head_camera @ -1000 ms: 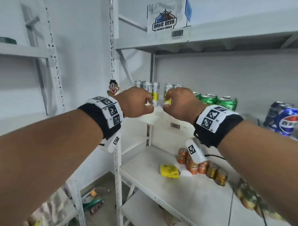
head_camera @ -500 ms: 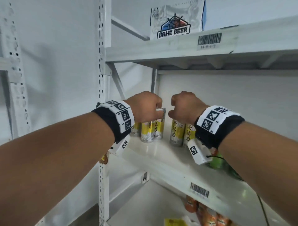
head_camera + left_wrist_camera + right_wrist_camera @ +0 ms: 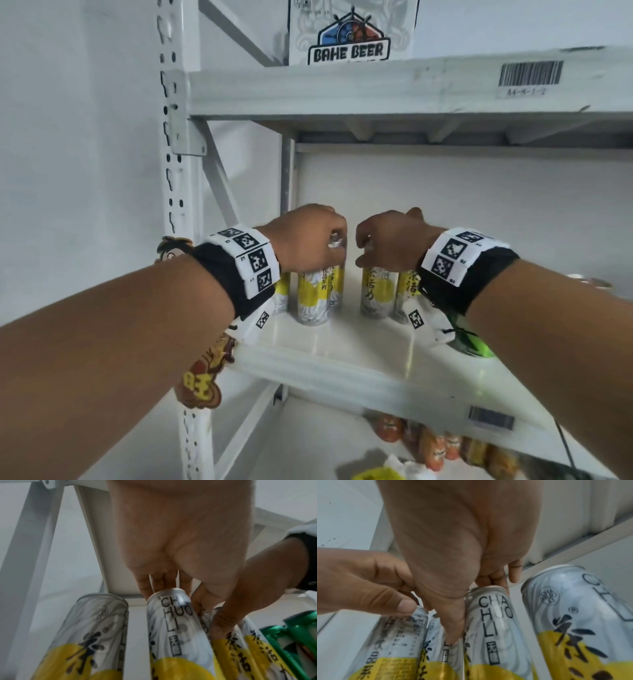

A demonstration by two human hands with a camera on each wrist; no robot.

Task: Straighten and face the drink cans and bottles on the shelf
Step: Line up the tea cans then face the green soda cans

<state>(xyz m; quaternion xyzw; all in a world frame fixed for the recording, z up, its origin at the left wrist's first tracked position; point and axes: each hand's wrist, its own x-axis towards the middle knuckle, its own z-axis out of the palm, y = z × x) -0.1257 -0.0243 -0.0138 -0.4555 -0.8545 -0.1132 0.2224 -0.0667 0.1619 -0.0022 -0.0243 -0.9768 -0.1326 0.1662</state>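
Several tall white-and-yellow tea cans stand at the back left of the middle shelf (image 3: 342, 373). My left hand (image 3: 334, 245) grips the top rim of one can (image 3: 313, 298) from above, whose small-print side faces front. My right hand (image 3: 364, 246) holds the top of the neighbouring can (image 3: 376, 294) the same way. In the left wrist view my left hand's fingers (image 3: 171, 585) curl over the rim of a can (image 3: 169, 622) lettered CHA HUO LI. In the right wrist view my right hand's fingers (image 3: 481, 588) sit on another can's top (image 3: 489, 622).
Green cans (image 3: 472, 342) stand just right of my right wrist. A BAHE BEER box (image 3: 349, 34) sits on the shelf above. Small orange bottles (image 3: 428, 445) and a yellow item (image 3: 373, 474) lie on the lower shelf. A cartoon sticker (image 3: 202, 377) hangs on the left upright (image 3: 178, 171).
The view has closed in on the middle shelf. Both hands have come down from hovering as fists onto the tops of two tea cans and now hold them.
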